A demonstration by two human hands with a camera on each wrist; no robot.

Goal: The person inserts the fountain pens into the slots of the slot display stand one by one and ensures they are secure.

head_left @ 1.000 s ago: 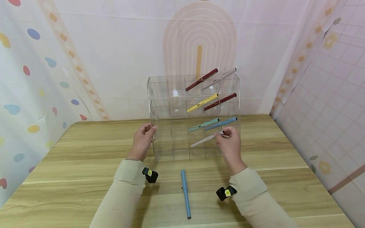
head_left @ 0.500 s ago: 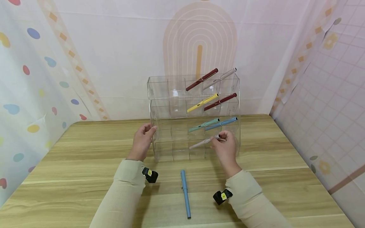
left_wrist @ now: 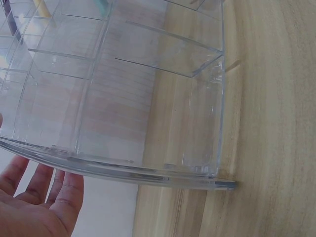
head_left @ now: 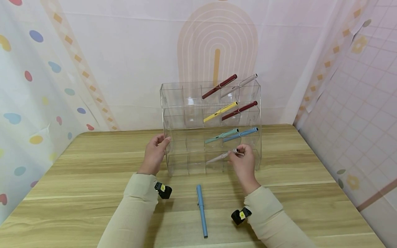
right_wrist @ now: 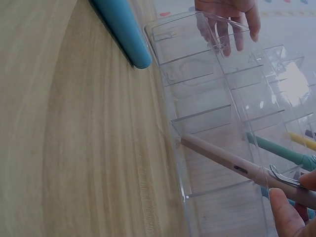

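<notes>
A clear acrylic pen rack (head_left: 176,164) with stepped rows of compartments stands on the table. My left hand (head_left: 155,154) grips its left side panel, with the thumb in front and the fingers (left_wrist: 66,197) outside the panel. My right hand (head_left: 243,164) pinches a pale pinkish pen (right_wrist: 212,150) near its cap and clip. That pen slants down to the left, its lower end inside a bottom-row compartment. Just above it, a green pen (head_left: 221,136) and a blue pen (head_left: 241,134) lean in the second row from the bottom.
Higher in the rack lean a yellow pen (head_left: 220,112), a dark red pen (head_left: 240,110), another dark red pen (head_left: 219,86) and a pale pen (head_left: 240,85). A blue capped pen (head_left: 202,210) lies on the wooden table (head_left: 93,193) between my forearms. Patterned curtains surround the table.
My right hand has moved down and slightly left with the pale pen, whose tip now sits lower in the bottom-row compartment. My left hand and the rack stay put.
</notes>
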